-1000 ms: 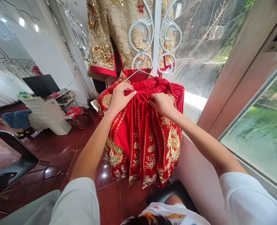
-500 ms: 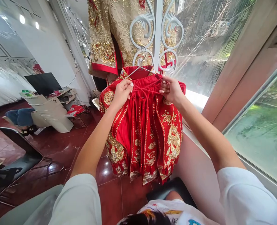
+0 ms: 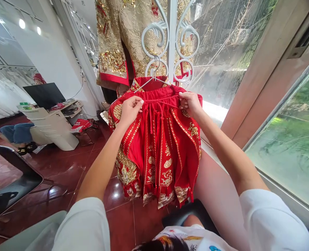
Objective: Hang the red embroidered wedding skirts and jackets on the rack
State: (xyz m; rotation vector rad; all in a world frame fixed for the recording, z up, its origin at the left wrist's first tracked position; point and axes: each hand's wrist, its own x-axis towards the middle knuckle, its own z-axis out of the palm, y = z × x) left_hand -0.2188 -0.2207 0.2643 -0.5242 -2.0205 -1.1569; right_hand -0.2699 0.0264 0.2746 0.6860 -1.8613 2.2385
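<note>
In the middle of the frame, the person's left hand (image 3: 131, 108) and right hand (image 3: 191, 103) pinched the gold-embroidered red garment (image 3: 164, 139), just below the hanger (image 3: 153, 77).

The red jacket (image 3: 118, 111) hangs upright with its front toward us, its stand-up collar (image 3: 136, 84) trimmed in gold and a gold medallion on the chest. Across that front, below the wire hanger (image 3: 143, 85), lies a red skirt (image 3: 151, 153), its gathered waistband (image 3: 156, 93) spread sideways beneath the collar. A thin red cord (image 3: 151, 122) runs along the waistband, drawn out sideways, with loose lengths dangling at the middle. Narrow panels hang down from there, edged in gold beading, gold embroidery thickest near the hem.
</note>
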